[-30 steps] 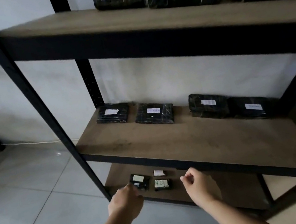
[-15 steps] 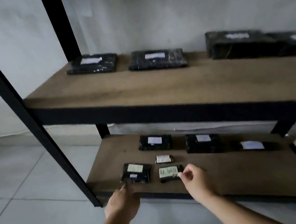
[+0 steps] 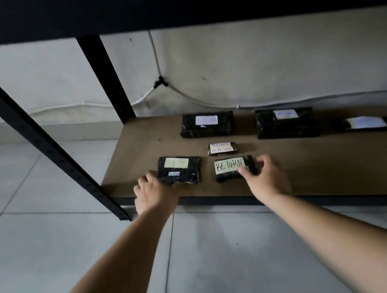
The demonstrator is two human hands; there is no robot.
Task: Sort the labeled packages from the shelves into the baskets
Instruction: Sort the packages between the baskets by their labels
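Flanking hands [image 3: 155, 190], rack post [image 3: 42, 142], wall cable [image 3: 180, 92]

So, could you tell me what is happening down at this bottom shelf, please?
A person is reaching onto the bottom shelf with both hands. The left hand touches the near-left corner of a black package with a yellow label, while the right hand closes its thumb and fingers around the package marked RETURN. Four other labeled packages lie behind, untouched. No basket is in view.

Six black wrapped packages lie on the bottom shelf [image 3: 293, 176] — two at the hands, left hand [image 3: 153, 193] and right hand [image 3: 266, 178], one just beyond them, three farther back.
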